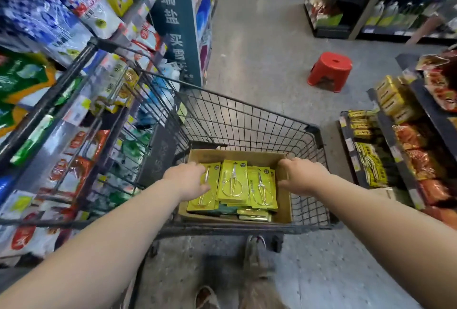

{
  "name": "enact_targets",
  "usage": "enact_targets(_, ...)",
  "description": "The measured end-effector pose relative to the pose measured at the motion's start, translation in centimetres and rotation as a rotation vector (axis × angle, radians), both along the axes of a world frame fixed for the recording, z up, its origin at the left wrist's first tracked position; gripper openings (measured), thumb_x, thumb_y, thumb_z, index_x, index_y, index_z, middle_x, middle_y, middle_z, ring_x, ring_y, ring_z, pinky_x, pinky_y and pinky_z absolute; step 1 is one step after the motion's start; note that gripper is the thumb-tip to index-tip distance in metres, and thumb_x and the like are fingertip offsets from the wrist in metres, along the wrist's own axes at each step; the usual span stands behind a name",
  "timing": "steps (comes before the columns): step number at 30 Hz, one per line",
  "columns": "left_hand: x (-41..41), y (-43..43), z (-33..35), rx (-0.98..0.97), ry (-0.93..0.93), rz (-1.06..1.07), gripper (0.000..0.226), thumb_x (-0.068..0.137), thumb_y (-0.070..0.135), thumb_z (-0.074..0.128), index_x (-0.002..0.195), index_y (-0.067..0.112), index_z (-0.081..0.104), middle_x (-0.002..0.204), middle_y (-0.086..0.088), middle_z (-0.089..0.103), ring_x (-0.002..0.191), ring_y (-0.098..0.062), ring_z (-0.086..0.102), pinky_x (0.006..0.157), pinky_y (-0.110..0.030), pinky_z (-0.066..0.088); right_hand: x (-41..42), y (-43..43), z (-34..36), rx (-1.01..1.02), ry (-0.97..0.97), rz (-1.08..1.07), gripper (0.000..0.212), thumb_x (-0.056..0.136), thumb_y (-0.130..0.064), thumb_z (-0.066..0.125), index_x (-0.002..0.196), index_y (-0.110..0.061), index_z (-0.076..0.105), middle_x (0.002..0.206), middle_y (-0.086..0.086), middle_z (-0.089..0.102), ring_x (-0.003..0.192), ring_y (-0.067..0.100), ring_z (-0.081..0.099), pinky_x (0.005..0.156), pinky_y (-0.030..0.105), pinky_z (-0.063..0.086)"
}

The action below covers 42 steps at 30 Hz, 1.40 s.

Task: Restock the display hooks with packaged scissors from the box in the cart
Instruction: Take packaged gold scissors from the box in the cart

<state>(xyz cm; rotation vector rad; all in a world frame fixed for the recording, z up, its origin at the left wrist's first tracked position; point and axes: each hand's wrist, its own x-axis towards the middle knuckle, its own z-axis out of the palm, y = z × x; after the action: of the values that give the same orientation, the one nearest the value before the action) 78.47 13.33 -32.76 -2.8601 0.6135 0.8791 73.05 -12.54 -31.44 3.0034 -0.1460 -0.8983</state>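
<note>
Cardboard box (284, 206) in cart (247, 120) holds scissors packs (233, 182); left hand (188, 177) grasping one, right hand (300, 175) released.

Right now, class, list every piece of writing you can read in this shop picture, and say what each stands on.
"高端盐": on the tall dark green sign beside the shelves.
"买雪": lower on that sign; the rest is hidden behind the cart.
Scissor packs in the box, shelf goods, price tags: print too small or blurred to read.

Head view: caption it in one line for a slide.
Both hands, left and right, reach into the cardboard box of yellow scissor packs in the cart.
</note>
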Motion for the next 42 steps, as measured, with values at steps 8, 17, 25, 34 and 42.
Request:
enact_targets(8,6.9,-0.9,-3.8,0.101,0.112,0.136,0.051,0.091,0.053,0.048,0.133,0.023,0.045,0.134,-0.005,0.049,0.12,-0.028,0.052,0.095,-0.042,0.047,6.8,-3.6,-5.3,0.069,0.092,0.033,0.065,0.088,-0.047,0.05,0.145,-0.024,0.029,0.145,0.006,0.04,0.13,0.03,0.042,0.104,0.048,0.038)
enact_targets(17,8.3,-3.4,-9.6,0.105,0.288,0.258,0.051,0.093,0.047,0.047,0.136,0.019,0.043,0.139,-0.008,0.046,0.126,-0.029,0.047,0.098,-0.039,0.043,12.0,-4.1,-11.9,0.176,0.275,0.037,0.059,0.089,-0.04,0.053,0.143,-0.025,0.033,0.145,0.005,0.041,0.128,0.028,0.046,0.101,0.042,0.043)
enact_targets(25,9.3,-2.9,-15.8,0.049,0.424,0.281,0.057,0.094,0.045,0.048,0.145,0.024,0.033,0.146,-0.006,0.041,0.129,-0.028,0.047,0.102,-0.038,0.043,12.3,-0.7,-19.9,0.293,0.383,-0.17,0.054,0.09,-0.032,0.053,0.141,-0.022,0.037,0.141,0.007,0.046,0.122,0.028,0.051,0.095,0.041,0.049)
enact_targets(34,10.1,-4.0,-23.2,-0.195,0.547,0.57,0.05,0.091,0.026,0.06,0.138,0.019,0.044,0.129,-0.008,0.054,0.106,-0.024,0.057,0.089,-0.034,0.05,11.4,2.8,-26.9,0.417,0.345,-0.699,0.067,0.086,-0.04,0.061,0.142,-0.014,0.035,0.139,0.01,0.048,0.118,0.031,0.054,0.093,0.04,0.049)
enact_targets(42,10.3,-4.8,-26.1,-0.291,0.565,0.774,0.056,0.09,0.022,0.061,0.142,0.02,0.038,0.123,-0.005,0.054,0.093,-0.018,0.056,0.069,-0.027,0.048,10.6,4.6,-29.7,0.538,0.239,-1.049,0.059,0.086,-0.042,0.063,0.133,-0.013,0.042,0.121,0.008,0.058,0.086,0.02,0.057,0.069,0.029,0.047)
